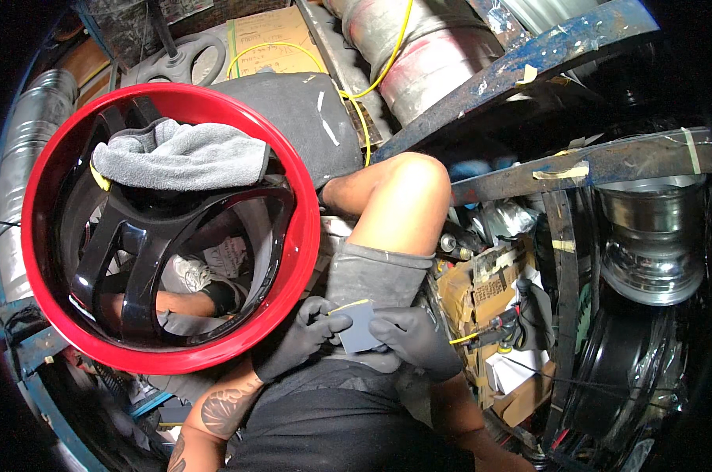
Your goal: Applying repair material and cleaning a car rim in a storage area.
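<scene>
Both gloved hands are over my lap, holding a small blue-grey square sheet (358,330) with a thin yellow strip along its top edge. My left hand (312,334), in a black glove, pinches the left side of it; my right hand (407,340), also gloved, grips the right side. Left of them is a large wheel with a red outer rim (301,204) and glossy black spokes (139,220). A folded grey cloth (179,156) with some yellow at one end lies over the upper part of the wheel.
A blue metal frame (513,67) with a dark bar (623,153) crosses the upper right, near metal drums (399,63). A silver wheel barrel (651,252), cardboard (474,291) and tools (513,322) lie right. A yellow hose (364,118) runs behind a grey padded block (309,126).
</scene>
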Demonstrator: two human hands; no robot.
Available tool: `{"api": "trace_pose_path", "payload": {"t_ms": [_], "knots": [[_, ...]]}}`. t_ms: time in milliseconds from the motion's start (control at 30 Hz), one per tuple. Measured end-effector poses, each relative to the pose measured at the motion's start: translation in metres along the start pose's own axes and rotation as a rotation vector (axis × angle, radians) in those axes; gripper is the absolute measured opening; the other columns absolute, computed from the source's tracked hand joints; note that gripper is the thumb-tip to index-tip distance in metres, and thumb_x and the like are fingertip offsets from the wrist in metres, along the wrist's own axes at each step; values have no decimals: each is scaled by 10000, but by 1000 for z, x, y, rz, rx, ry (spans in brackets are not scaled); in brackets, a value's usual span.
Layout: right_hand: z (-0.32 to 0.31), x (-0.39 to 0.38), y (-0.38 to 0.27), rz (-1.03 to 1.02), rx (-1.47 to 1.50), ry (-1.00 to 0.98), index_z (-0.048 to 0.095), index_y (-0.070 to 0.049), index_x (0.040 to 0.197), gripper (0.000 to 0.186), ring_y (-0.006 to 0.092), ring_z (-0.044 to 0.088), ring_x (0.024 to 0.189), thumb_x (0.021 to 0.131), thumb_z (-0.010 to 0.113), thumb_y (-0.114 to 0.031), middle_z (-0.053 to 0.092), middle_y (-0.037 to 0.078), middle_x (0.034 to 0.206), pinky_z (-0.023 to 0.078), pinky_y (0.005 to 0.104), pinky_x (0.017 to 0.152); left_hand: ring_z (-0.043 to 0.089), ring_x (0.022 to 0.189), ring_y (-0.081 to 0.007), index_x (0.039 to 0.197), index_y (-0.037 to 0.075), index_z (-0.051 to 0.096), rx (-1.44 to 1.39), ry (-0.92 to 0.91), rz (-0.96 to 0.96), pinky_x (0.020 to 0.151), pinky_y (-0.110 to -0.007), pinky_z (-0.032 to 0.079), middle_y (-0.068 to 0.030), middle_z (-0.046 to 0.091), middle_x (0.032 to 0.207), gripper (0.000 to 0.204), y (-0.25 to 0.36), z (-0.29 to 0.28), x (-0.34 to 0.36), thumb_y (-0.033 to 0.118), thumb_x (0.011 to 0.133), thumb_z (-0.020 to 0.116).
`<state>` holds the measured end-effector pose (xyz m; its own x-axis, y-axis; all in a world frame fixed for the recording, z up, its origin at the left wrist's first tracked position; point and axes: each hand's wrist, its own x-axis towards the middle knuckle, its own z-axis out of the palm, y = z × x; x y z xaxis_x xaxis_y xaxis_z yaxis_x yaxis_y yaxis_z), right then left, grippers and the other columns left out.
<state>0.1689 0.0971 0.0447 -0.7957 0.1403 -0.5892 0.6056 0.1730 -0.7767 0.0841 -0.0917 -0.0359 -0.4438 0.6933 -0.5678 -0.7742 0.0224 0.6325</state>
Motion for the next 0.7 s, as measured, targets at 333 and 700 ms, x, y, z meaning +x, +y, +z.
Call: {"api": "trace_pose_path", "payload": {"t_ms": [333,700], "knots": [[18,4,14,-68,97,64,702,40,1016,288,108,608,778,972,616,-232,686,64,853,488,272,710,551,797,-123,927,45,619,401,-101,431,735,-289,457,-8,566,808,220,20,4,20,230,878,727],[20,8,21,-523,-358,-72,677,13,986,165,254,642,752,954,595,-127,647,146,821,505,333,713,581,825,-127,845,50,658,456,-373,406,755,-303,463,-30,610,832,147,23,-17,27,172,928,660]]}}
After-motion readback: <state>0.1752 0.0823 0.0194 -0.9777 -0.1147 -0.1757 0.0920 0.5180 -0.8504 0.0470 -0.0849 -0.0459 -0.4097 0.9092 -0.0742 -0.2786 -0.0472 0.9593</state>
